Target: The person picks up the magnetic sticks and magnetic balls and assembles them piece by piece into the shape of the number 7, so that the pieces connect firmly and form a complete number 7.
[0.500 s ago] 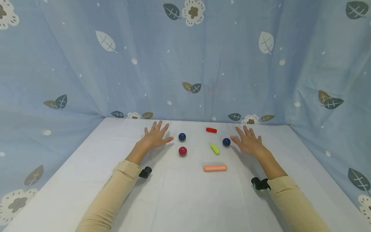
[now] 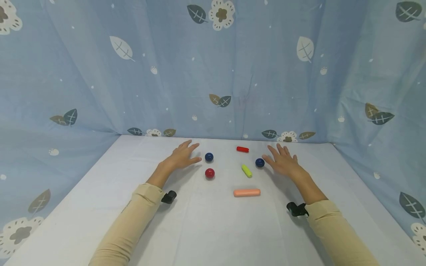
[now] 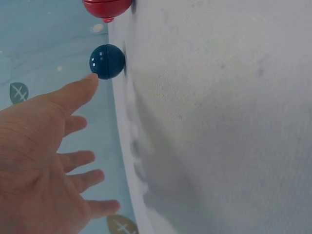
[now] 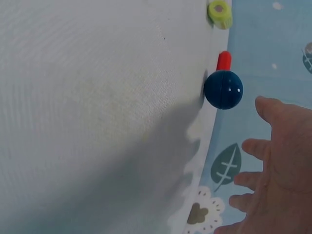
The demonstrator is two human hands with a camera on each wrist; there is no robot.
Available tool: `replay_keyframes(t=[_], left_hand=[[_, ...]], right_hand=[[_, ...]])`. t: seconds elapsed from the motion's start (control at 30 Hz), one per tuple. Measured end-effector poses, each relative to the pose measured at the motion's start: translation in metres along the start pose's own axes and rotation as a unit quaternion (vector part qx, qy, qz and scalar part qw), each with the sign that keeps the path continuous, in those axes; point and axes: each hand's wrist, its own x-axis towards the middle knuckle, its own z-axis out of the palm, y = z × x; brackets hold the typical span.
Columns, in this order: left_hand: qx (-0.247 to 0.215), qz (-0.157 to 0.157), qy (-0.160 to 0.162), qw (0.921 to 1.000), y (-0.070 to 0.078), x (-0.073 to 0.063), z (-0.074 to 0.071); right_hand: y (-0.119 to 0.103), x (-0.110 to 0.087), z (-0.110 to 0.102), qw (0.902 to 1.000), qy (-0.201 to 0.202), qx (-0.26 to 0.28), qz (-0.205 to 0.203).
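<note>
My left hand (image 2: 181,157) hovers above the white table with its fingers spread, its thumb pointing at a shiny blue ball (image 2: 209,157). A red ball (image 2: 209,173) lies just nearer than that one; the left wrist view shows a small nub on it. Over on the other side my right hand (image 2: 282,162) is also raised, fingers apart, holding nothing. Its thumb comes close to a second blue ball (image 2: 260,162). Between the hands lie a small red stick (image 2: 242,149), a yellow-green stick (image 2: 246,171) and a longer salmon-coloured stick (image 2: 247,192).
A white cloth (image 2: 213,232) covers the table. Blue curtain (image 2: 166,85) with leaves and flowers hangs along the back edge and both sides. Each wrist wears a black camera, such as the left camera (image 2: 169,197).
My left hand has turned and shifted slightly right, its fingers drawing closer together. My right hand has moved slightly left toward its blue ball. The balls and sticks stay put.
</note>
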Motion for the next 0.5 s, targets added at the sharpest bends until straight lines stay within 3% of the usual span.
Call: replay_keyframes(t=[0.5], left_hand=[[-0.079, 0.045, 0.025, 0.9956, 0.0001, 0.0023, 0.0020]], right_hand=[[-0.0048, 0.0067, 0.0049, 0.9996, 0.015, 0.023, -0.012]])
